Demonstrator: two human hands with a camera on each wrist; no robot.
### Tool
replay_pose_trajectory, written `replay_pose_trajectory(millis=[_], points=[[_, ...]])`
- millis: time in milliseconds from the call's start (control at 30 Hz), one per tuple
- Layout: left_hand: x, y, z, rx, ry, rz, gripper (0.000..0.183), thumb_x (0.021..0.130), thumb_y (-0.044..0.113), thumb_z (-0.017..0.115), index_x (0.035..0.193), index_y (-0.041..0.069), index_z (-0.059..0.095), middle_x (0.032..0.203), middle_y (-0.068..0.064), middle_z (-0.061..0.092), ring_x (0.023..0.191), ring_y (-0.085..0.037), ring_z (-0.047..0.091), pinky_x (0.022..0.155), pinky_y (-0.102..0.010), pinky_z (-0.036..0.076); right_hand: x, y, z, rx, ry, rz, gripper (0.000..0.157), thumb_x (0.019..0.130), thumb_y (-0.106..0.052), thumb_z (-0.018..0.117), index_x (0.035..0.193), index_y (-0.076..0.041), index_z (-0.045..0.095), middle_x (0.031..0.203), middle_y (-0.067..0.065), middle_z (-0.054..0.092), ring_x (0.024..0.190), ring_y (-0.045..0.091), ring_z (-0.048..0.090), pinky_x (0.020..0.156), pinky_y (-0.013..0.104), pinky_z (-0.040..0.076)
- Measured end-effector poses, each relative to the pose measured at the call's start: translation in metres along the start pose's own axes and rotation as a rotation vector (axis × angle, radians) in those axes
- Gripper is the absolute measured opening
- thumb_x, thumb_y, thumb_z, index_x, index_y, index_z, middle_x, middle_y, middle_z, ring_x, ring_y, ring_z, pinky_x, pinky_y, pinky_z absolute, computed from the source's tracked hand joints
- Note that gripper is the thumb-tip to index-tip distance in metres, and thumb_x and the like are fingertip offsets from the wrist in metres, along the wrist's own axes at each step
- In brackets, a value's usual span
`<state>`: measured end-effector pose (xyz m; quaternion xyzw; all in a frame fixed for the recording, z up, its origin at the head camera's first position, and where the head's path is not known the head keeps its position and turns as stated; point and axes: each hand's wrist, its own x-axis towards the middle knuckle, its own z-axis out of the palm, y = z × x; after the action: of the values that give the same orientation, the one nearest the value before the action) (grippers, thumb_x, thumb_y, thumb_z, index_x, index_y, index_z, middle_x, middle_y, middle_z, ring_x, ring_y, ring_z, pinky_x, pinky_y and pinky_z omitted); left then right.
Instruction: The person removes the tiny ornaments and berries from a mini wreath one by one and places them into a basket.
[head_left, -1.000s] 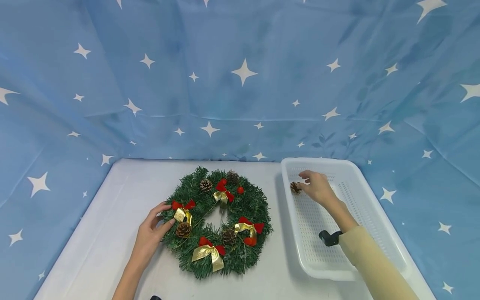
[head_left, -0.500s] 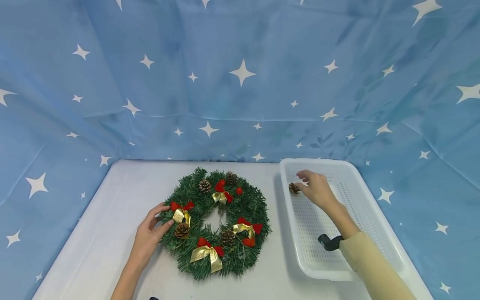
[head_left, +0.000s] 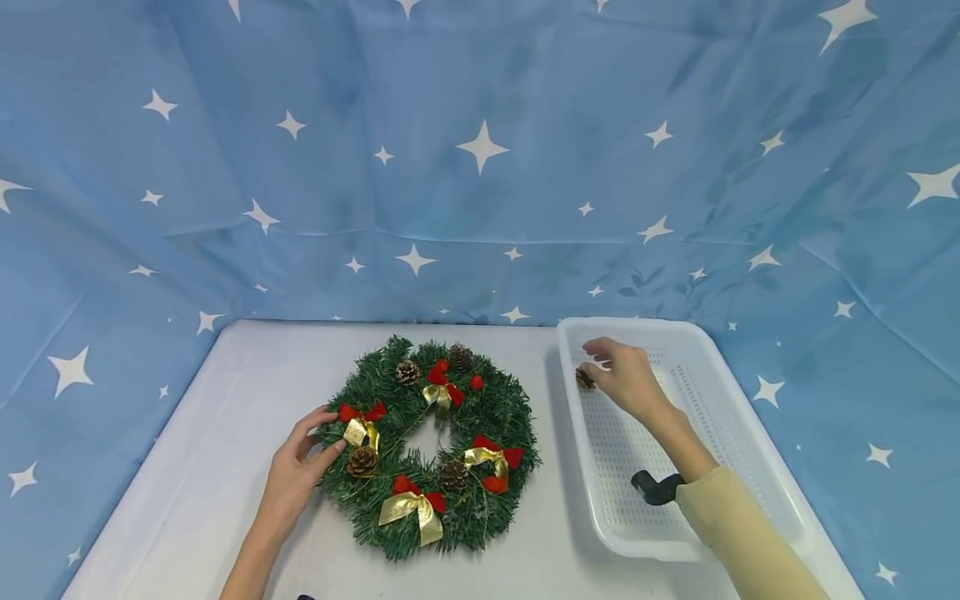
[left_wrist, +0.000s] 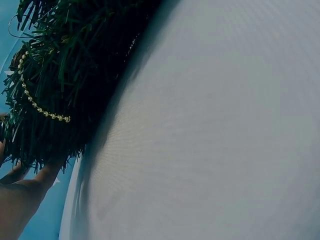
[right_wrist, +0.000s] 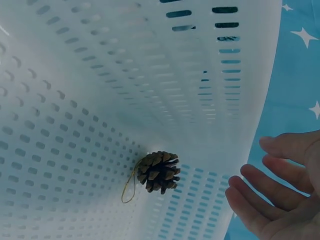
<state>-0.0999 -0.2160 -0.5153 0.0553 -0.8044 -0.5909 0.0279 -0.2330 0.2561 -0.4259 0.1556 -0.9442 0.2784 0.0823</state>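
A green tinsel wreath with red and gold bows, pine cones and red berries lies mid-table. My left hand grips its left edge, thumb on top near a bow. A string of gold beads runs along the wreath in the left wrist view. One loose pine cone with a gold cord loop rests inside the white plastic basket, at its far left. Over the basket, my right hand holds nothing; its thumb and fingers are parted, apart from the cone in the right wrist view.
The basket's raised rim stands on the right side of the white-covered table. A blue curtain with white stars hangs behind and at both sides. A black device is worn at my right wrist.
My right hand has shifted slightly left over the pine cone, covering more of it in the head view. The left hand stays on the wreath's edge. The head view has drifted a little.
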Motion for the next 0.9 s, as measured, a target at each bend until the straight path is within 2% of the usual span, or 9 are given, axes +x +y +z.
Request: replay_pose_trajectory(millis=[167,567,900], points=[[-0.001,0.000,0.000,0.002,0.004,-0.002,0.050,0.101,0.026,0.069,0.146,0.012,0.052,0.168,-0.008,0.029,0.142,-0.038,0.044,0.119,-0.061,0.035,0.000,-0.006,0.000,0.005,0.004,0.000,0.030,0.095,-0.007,0.072,0.122,0.006,0.069,0.117,0.025,0.073,0.102,0.042,0.072,0.087,0.053,0.061],[0.000,0.001,0.000,0.002,0.003,-0.001,0.050,0.101,0.026,0.069,0.146,0.012,0.053,0.168,-0.008,0.030,0.142,-0.039,0.044,0.119,-0.061,0.035,0.004,-0.027,-0.004,0.050,-0.007,-0.008,0.031,0.095,-0.005,0.071,0.125,0.004,0.068,0.122,0.024,0.071,0.106,0.041,0.072,0.091,0.052,0.061],[0.000,0.002,-0.001,-0.012,-0.005,-0.006,0.052,0.101,0.026,0.070,0.147,0.012,0.052,0.168,-0.010,0.028,0.146,-0.047,0.039,0.120,-0.065,0.032,0.010,-0.043,-0.001,0.075,-0.005,-0.026,0.034,0.094,-0.007,0.074,0.127,0.001,0.068,0.125,0.022,0.071,0.105,0.040,0.073,0.090,0.051,0.062]])
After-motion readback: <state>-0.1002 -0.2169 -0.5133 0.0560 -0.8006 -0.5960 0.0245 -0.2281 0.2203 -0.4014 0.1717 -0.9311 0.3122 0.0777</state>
